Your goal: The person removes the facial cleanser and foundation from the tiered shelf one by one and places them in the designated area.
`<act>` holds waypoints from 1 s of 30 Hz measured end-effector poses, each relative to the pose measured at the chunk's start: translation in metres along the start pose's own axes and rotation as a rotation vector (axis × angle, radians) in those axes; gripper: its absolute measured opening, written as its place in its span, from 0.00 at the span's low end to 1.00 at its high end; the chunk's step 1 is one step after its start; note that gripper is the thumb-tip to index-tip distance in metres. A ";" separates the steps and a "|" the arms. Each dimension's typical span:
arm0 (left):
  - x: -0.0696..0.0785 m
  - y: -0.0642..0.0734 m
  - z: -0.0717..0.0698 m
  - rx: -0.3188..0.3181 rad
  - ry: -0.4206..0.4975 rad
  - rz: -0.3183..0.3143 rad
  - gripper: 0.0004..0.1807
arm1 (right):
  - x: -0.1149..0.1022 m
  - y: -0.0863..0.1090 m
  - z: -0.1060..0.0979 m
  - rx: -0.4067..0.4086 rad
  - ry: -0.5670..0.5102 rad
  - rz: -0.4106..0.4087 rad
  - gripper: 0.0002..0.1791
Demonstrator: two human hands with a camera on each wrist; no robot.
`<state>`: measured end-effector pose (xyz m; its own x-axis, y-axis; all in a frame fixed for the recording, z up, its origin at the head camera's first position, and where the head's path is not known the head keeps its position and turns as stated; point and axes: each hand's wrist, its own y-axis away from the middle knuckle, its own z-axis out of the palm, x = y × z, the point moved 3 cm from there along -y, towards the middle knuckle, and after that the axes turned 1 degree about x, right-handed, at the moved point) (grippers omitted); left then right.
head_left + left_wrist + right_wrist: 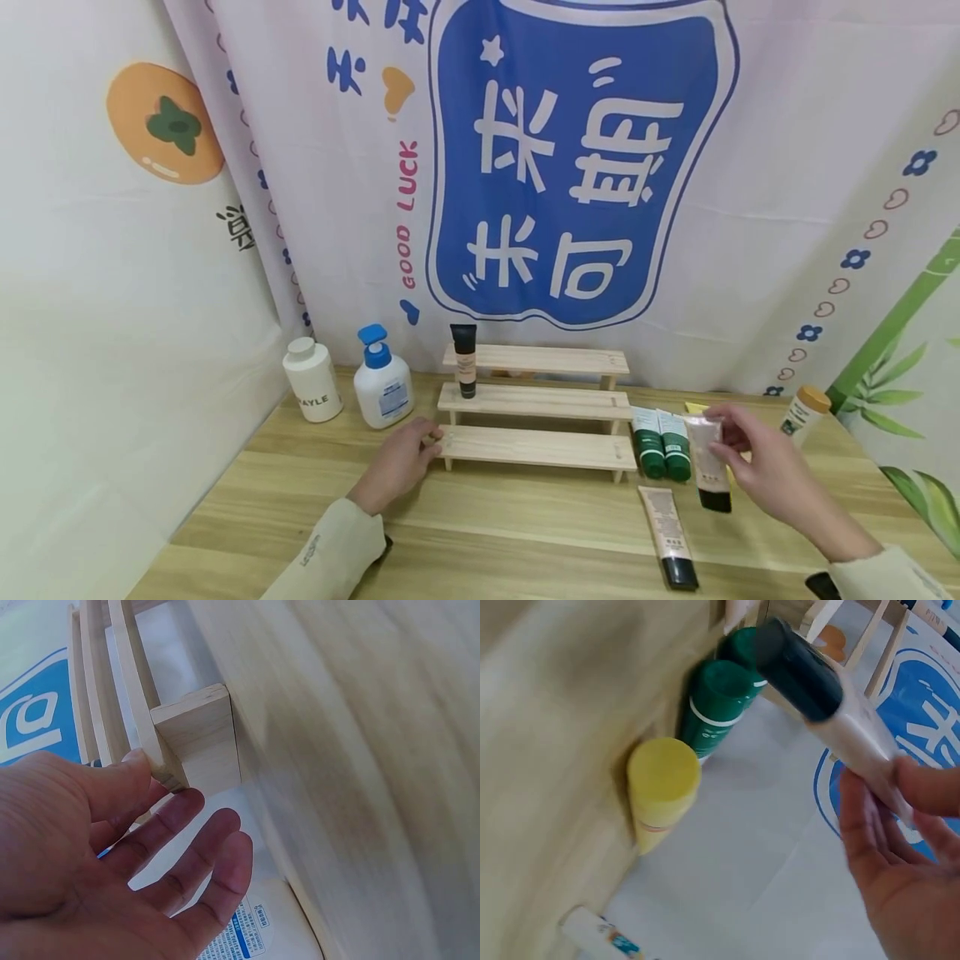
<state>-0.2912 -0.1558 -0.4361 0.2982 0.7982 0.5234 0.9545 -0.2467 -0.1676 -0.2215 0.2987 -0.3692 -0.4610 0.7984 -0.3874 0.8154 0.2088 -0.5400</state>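
My right hand [776,471] pinches a pale pink squeeze tube [708,458] with a black cap near its flat top end; the cap points down, held up off the table. At the left end of a three-step wooden display rack [536,447], my left hand [397,467] holds the lowest board's corner between thumb and index finger [169,814], the other fingers loosely bent. A similar pink tube [666,529] lies on the table before the rack's right end. One more black-topped tube [466,367] stands upright on the middle step, at its left end.
Two green-and-white tubes [663,446] lie right of the rack, and a yellow tube [664,784] lies beyond them. An orange-capped bottle [806,412] is at far right. On the left stand a blue-pump bottle [383,387] and a white bottle [312,383]. A printed curtain [360,208] hangs behind.
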 end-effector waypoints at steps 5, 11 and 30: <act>-0.001 0.000 0.000 0.006 -0.006 0.000 0.07 | 0.011 0.023 0.010 -0.214 -0.051 0.135 0.23; -0.001 0.000 0.001 0.007 -0.007 0.001 0.07 | 0.021 0.036 0.029 -0.395 -0.123 0.249 0.16; 0.000 -0.001 0.001 0.003 -0.002 -0.001 0.07 | 0.036 0.042 0.055 -0.523 -0.108 0.556 0.09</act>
<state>-0.2918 -0.1555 -0.4366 0.2968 0.7999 0.5216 0.9549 -0.2439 -0.1693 -0.2233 0.3051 -0.4474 0.0550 0.8101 -0.5837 0.9842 0.0544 0.1682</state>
